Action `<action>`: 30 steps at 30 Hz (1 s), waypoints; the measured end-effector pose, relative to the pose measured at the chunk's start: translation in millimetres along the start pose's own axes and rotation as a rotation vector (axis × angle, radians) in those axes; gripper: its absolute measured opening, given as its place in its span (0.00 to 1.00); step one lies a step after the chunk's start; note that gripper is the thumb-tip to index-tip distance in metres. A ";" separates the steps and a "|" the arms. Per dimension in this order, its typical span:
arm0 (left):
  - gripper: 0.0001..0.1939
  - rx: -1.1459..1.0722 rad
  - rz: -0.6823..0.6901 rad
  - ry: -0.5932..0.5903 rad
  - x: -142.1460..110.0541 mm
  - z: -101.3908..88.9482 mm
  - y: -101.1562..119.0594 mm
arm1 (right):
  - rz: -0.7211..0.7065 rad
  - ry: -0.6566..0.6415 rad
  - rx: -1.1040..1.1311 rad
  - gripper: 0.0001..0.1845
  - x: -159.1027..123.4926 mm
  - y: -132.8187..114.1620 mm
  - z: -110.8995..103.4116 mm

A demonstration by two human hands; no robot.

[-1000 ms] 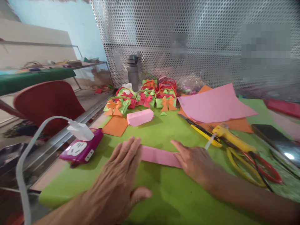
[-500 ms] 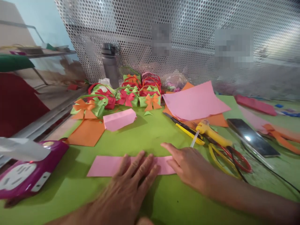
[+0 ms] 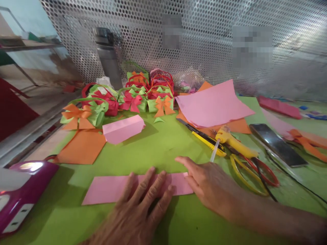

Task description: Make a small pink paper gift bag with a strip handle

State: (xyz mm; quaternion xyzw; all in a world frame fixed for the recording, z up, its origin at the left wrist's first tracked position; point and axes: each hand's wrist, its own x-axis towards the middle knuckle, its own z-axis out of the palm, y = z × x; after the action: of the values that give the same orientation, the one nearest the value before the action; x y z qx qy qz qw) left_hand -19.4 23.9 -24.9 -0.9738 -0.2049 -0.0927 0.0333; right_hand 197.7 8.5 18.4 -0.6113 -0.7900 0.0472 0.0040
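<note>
A flat pink paper strip (image 3: 102,189) lies crosswise in front of me on the green tabletop. My left hand (image 3: 143,200) rests palm down across its middle, fingers spread. At the strip's right end is my right hand (image 3: 206,183), with the index finger stretched out just beyond the upper edge and the thumb against the paper. A small turned-up corner shows beside that thumb. The other fingers of the right hand are hidden beneath it. Farther back sits a folded pink paper piece (image 3: 124,129), next to an orange paper sheet (image 3: 80,146).
Several small paper bags with bows (image 3: 133,102) stand before a grey bottle (image 3: 108,61). Pink sheets (image 3: 214,103), a cutter (image 3: 204,137), a yellow glue gun (image 3: 235,143), scissors (image 3: 245,178) and a phone (image 3: 278,144) lie right. A purple device (image 3: 33,183) is at left.
The view has shifted, so the strip's left end and the purple device appear farther left and lower. Both hands keep nearly the same places on the strip.
</note>
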 end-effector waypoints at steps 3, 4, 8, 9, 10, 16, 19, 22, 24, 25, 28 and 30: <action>0.38 -0.012 -0.006 0.011 -0.6 -0.7 1.6 | -0.003 -0.031 -0.019 0.26 1.5 -2.0 -2.4; 0.39 -0.020 -0.014 0.015 -0.8 -1.0 2.5 | -0.002 -0.051 -0.031 0.25 2.0 -2.8 -2.8; 0.45 -0.034 -0.043 0.030 -1.9 0.4 6.9 | -0.006 -0.084 -0.108 0.17 0.7 -5.8 -2.7; 0.46 -0.036 -0.050 0.039 -2.2 1.8 7.6 | 0.001 -0.050 -0.141 0.17 -1.1 -6.7 -2.4; 0.47 -0.037 -0.056 0.046 -2.3 3.5 8.1 | 0.003 0.007 -0.178 0.17 -3.3 -7.7 -2.0; 0.49 -0.063 -0.105 -0.014 11.8 4.8 9.0 | -0.279 0.415 -0.218 0.18 -18.2 -18.4 14.8; 0.49 -0.101 -0.147 -0.059 23.0 -2.0 10.3 | -0.284 0.418 -0.198 0.32 -20.9 -22.3 28.8; 0.48 -0.084 -0.132 -0.053 24.2 -4.5 9.8 | -0.307 0.377 -0.267 0.36 -21.1 -22.0 37.4; 0.48 -0.047 -0.112 -0.021 17.6 -3.4 7.7 | -0.325 0.367 -0.312 0.37 -21.3 -20.4 40.7; 0.47 -0.025 -0.106 -0.009 12.6 -2.9 6.3 | -0.328 0.367 -0.334 0.38 -21.5 -19.4 42.0; 0.49 0.053 -0.108 0.016 -6.8 -4.0 1.0 | -0.318 0.347 -0.394 0.40 -21.9 -16.6 44.6; 0.51 0.103 -0.126 0.033 -22.1 -6.8 -3.3 | -0.314 0.312 -0.417 0.40 -21.3 -15.0 44.8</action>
State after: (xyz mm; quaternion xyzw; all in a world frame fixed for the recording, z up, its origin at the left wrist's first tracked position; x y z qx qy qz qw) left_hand -41.7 17.5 -22.4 -0.9543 -0.2698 -0.1000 0.0808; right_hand 185.8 -18.9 -23.8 -0.4693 -0.8572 -0.2117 0.0072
